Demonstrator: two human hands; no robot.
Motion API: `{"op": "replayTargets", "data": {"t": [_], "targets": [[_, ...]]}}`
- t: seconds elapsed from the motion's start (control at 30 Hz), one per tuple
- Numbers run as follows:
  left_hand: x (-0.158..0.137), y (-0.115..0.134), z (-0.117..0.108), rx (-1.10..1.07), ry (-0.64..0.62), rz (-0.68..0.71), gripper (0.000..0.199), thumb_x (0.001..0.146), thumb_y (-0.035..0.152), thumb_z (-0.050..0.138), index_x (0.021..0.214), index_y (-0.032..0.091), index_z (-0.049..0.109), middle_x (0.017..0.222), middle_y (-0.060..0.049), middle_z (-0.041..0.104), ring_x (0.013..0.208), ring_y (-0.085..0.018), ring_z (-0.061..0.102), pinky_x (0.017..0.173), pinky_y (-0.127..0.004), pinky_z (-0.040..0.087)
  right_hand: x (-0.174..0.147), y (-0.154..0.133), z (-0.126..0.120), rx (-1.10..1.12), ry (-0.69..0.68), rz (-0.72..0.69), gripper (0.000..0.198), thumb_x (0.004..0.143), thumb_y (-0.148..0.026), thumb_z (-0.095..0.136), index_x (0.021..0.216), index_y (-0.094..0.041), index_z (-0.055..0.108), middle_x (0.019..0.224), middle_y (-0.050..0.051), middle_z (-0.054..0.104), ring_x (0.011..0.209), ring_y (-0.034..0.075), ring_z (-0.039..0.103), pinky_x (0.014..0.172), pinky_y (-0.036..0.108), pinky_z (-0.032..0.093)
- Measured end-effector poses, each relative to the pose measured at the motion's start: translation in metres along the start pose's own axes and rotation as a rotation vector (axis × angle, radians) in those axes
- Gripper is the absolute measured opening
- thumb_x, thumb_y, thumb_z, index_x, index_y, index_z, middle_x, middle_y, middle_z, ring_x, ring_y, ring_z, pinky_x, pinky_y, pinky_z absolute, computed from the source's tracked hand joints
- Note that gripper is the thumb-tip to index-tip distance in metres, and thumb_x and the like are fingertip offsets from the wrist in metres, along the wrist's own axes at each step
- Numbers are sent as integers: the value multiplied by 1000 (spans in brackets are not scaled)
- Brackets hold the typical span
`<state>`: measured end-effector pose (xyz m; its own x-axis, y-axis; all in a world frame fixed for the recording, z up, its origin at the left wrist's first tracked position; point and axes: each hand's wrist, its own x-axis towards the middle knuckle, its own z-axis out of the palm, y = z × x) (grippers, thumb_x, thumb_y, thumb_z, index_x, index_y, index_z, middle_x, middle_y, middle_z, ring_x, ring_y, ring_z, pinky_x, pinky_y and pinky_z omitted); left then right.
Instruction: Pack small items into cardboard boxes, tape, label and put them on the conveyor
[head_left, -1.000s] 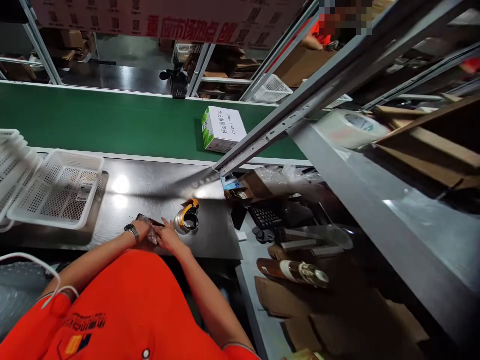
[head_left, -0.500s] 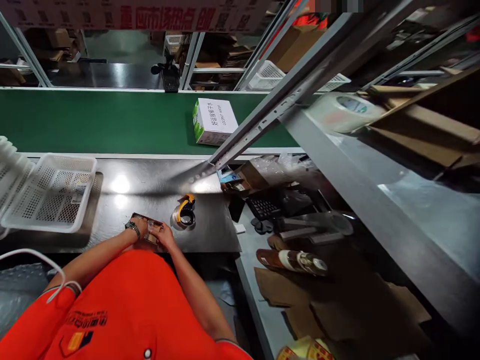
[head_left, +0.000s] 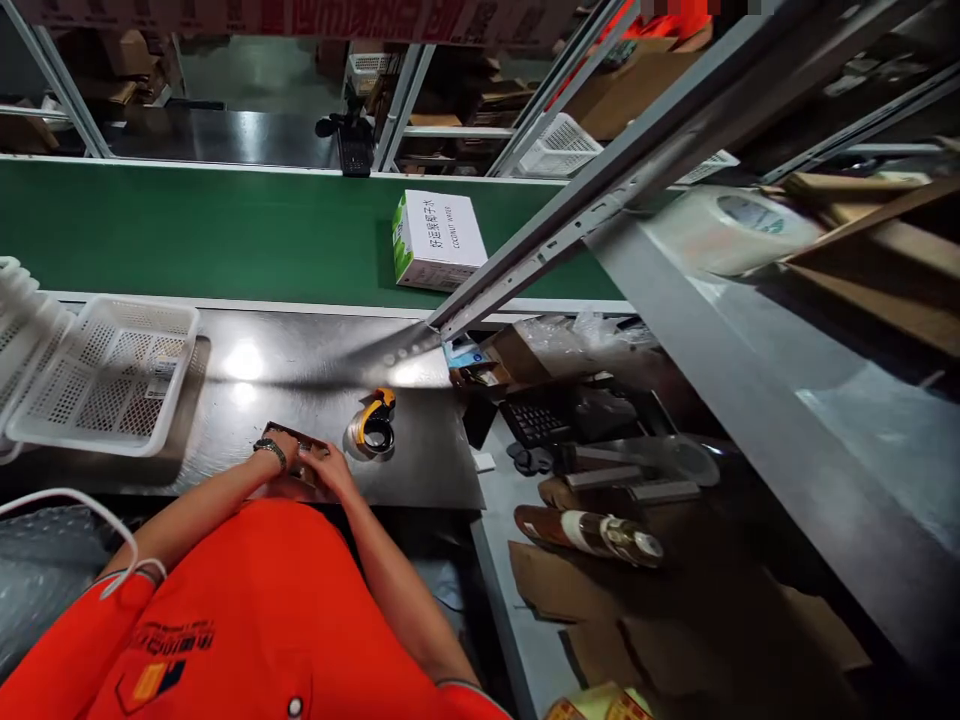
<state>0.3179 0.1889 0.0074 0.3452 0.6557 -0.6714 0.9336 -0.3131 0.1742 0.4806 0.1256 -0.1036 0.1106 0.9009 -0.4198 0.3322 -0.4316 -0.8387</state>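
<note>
A small brown cardboard box (head_left: 303, 480) lies open on the near edge of the metal bench, right in front of my body. My left hand (head_left: 282, 446), with a metal watch on its wrist, is closed at the box's left part, its fingers bent down over it. From the right, my right hand (head_left: 328, 468) grips the box with its fingertips close to the left hand. Both hands cover much of the box, so its contents are hard to make out. Just right of them stands a yellow and black tape dispenser (head_left: 377, 425) with a clear roll.
A white plastic basket (head_left: 165, 425) sits at the left. Behind the bench runs a green conveyor belt (head_left: 225, 235) carrying a white coconut water carton (head_left: 442, 240). A slanting metal post (head_left: 540, 240) rises at the right, beside a side table with a keyboard (head_left: 534, 422) and a bottle (head_left: 585, 532).
The view has shifted slightly. Both hands stay at the small box; my right fingers have moved nearer the left hand, and the clear plastic seen between them earlier is now mostly hidden.
</note>
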Motion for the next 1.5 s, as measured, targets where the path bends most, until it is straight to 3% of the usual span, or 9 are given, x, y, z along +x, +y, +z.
{"op": "replayTargets", "data": {"t": [0.17, 0.33, 0.6, 0.7, 0.83, 1.0, 1.1, 1.23, 1.5], "targets": [[-23, -11, 5, -53, 66, 44, 52, 111, 21, 63, 163, 15, 68, 149, -22, 80, 137, -36, 80, 118, -46, 64, 4, -5, 8, -128, 45, 71, 53, 76, -49, 100, 117, -22, 81, 112, 11, 91, 110, 36, 87, 97, 45, 69], [-52, -49, 32, -220, 474, -113, 62, 120, 36, 50, 177, 11, 50, 163, -27, 67, 153, -36, 68, 132, -48, 53, 4, -10, 10, -228, 44, 77, 66, 81, -59, 97, 130, -19, 80, 120, 16, 90, 117, 36, 87, 100, 44, 67], [-35, -55, 64, -459, 273, -120, 81, 113, 23, 53, 184, -4, 24, 180, -35, 51, 169, -36, 56, 140, -42, 45, -11, -12, 14, -211, 162, 32, 71, 88, -56, 87, 141, -13, 67, 107, 17, 86, 108, 42, 84, 94, 46, 67], [-32, -57, 66, -493, 295, -92, 82, 112, 22, 53, 185, -4, 24, 186, -33, 43, 174, -35, 49, 145, -42, 39, -24, -5, 1, -221, 215, -209, 51, 100, -53, 74, 136, -18, 68, 104, 14, 83, 102, 36, 81, 99, 51, 67], [-29, -63, 69, -522, 327, -73, 83, 111, 21, 56, 185, -1, 28, 187, -31, 42, 175, -35, 47, 145, -43, 40, -15, -21, -7, -333, -170, -716, 34, 111, -30, 53, 129, -23, 81, 135, 18, 84, 133, 33, 78, 120, 54, 62], [-26, -68, 76, -553, 340, -15, 87, 108, 20, 60, 188, 7, 27, 186, -27, 47, 173, -34, 50, 145, -49, 43, 20, -57, 22, -639, -510, -649, 63, 106, -20, 65, 168, -16, 64, 178, 20, 62, 166, 31, 60, 139, 49, 48], [-25, -69, 79, -495, 319, 45, 89, 106, 21, 59, 188, 13, 27, 187, -25, 46, 179, -34, 41, 147, -58, 38, 30, -62, 36, -721, -524, -594, 60, 101, -17, 72, 159, -8, 68, 163, 28, 72, 151, 35, 72, 130, 48, 56], [-23, -69, 79, -391, 237, 41, 77, 112, 28, 56, 184, 11, 37, 191, -29, 36, 180, -40, 36, 145, -61, 36, 32, -52, 34, -701, -518, -647, 45, 103, -22, 72, 148, -16, 74, 148, 20, 81, 135, 31, 79, 120, 44, 62], [-20, -78, 75, -297, 142, -3, 73, 120, 43, 54, 187, 19, 39, 191, -28, 36, 180, -43, 35, 144, -57, 34, 4, -3, -6, -518, -247, -875, 38, 113, -26, 52, 135, -23, 83, 149, 18, 80, 151, 36, 69, 129, 62, 59]]}}
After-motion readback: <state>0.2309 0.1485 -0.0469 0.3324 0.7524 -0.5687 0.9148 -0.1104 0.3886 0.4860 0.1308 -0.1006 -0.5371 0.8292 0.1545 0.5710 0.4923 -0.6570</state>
